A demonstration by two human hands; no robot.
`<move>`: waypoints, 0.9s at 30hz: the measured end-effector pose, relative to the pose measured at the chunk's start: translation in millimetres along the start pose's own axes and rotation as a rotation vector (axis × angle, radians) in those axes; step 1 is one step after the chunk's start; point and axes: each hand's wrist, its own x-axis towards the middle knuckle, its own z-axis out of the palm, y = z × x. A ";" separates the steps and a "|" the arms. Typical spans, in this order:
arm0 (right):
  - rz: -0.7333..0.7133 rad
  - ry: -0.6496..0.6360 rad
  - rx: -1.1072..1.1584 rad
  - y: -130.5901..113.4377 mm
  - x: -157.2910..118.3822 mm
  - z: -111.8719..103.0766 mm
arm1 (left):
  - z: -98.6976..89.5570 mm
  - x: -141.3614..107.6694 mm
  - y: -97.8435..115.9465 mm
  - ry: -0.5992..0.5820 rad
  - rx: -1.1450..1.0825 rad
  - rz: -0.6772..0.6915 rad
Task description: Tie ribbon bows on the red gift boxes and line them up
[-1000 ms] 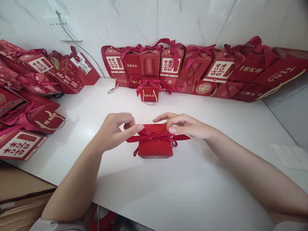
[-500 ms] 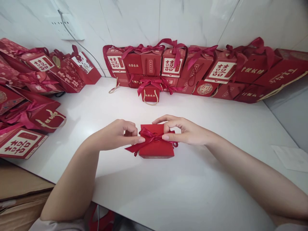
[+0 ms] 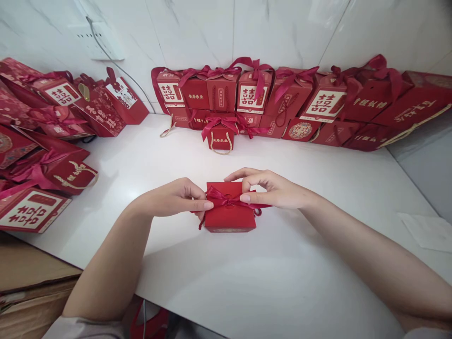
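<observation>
One red box (image 3: 230,222): sitting on the white table (image 3: 254,278), straight in front of the person, between the left hand (image 3: 178,195) and the right hand (image 3: 277,189).
Ribbon bow (image 3: 225,200): tied across the top of the box, its knot lying between the two thumb tips, nearer the right one.
Left hand: at the box's left edge, thumb laid over the bow's left part, fingers curled in below; the pinch looks closed on ribbon, though I can't see every fingertip.
Right hand: thumb and bent index finger drawn together on the bow's right part, just beside the knot; another finger stretches over the far edge of the box.
Ribbon end: poking out to the right, past the box, under the right thumb.
Twisted cord (image 3: 258,212): a dark red loop at the box's right side.
Small box (image 3: 221,141): beyond the hands, bow on top, gold cord handle hanging down its front.
Stacked boxes (image 3: 196,95): two levels along the tiled wall (image 3: 197,33), many with ribbons.
Left-hand pile (image 3: 31,212): more red boxes, well apart from the hands.
</observation>
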 end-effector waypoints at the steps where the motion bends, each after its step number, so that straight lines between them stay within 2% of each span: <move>1: 0.001 0.002 0.007 0.2 0.1 -0.5 | -0.3 0.7 -0.8 -0.010 -0.008 0.005; 9: -0.004 0.037 0.068 3.6 0.7 -4.4 | -2.1 1.9 -3.5 -0.017 0.044 0.027; 19: -0.029 0.046 0.009 8.0 3.4 -8.5 | -6.9 2.5 -5.5 -0.040 0.105 0.088; 27: -0.042 0.029 0.068 12.5 5.2 -6.5 | -10.6 1.9 -14.7 -0.193 0.070 -0.001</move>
